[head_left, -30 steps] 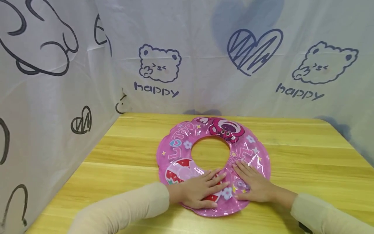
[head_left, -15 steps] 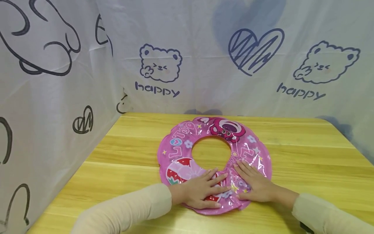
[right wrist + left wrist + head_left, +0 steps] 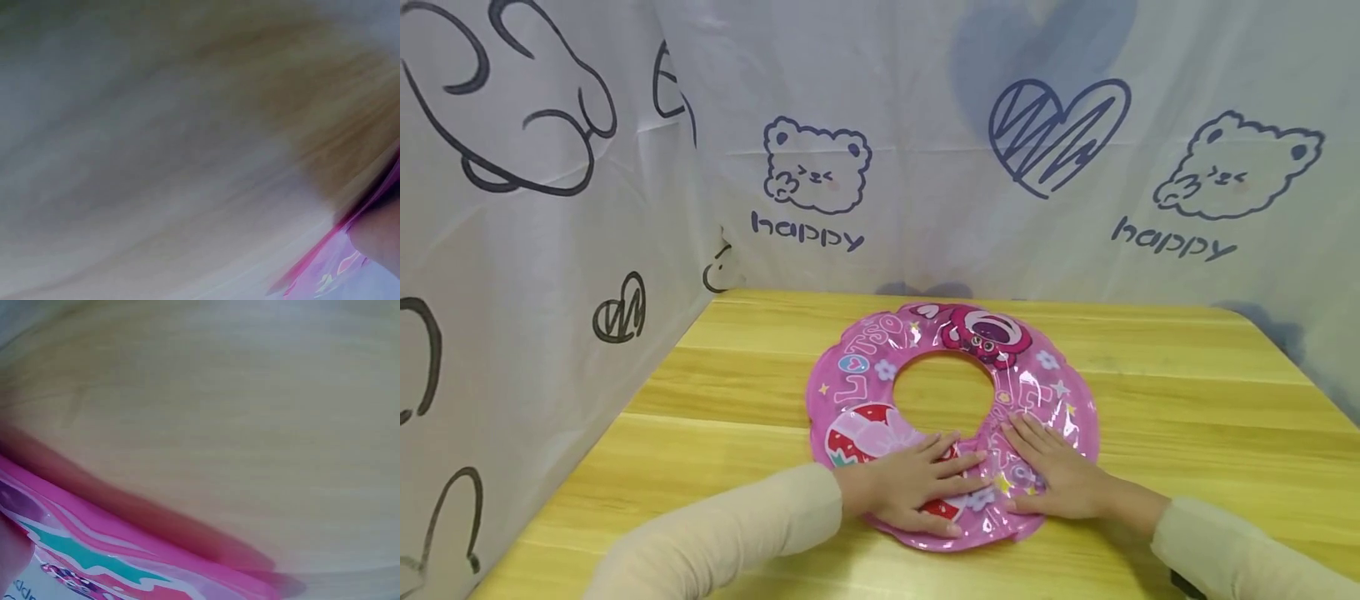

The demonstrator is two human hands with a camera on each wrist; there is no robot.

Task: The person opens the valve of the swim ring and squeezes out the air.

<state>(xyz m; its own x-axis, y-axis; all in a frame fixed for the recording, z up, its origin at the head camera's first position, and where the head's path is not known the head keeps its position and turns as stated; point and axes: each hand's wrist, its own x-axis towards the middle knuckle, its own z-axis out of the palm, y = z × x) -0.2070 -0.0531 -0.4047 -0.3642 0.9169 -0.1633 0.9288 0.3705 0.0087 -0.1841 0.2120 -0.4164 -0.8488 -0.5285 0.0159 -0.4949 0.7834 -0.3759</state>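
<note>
A pink swim ring (image 3: pixel 861 387) with a bear, strawberry and letter print lies flat on the wooden table. It looks partly filled, with wrinkles and a crease along its near part. My left hand (image 3: pixel 913 486) rests palm down on the near left of the ring, fingers spread and straight. On the near right, my right hand (image 3: pixel 1063 477) presses flat with its fingers pointing forward, beside a clear round valve (image 3: pixel 1022 475). The left wrist view catches the ring's edge (image 3: pixel 144 531) and a sliver of hand. A small part of the ring (image 3: pixel 325 262) shows in the right wrist view.
The wooden table (image 3: pixel 715 400) has light yellow planks and a rounded far right corner. White cloth (image 3: pixel 925 183) with bear, heart and "happy" drawings hangs behind it, and more printed cloth (image 3: pixel 550 250) runs along the left side.
The ring's near edge beside my right thumb has creased and sunk a little under the hands. Both hands stay on the ring in nearly the same places.
</note>
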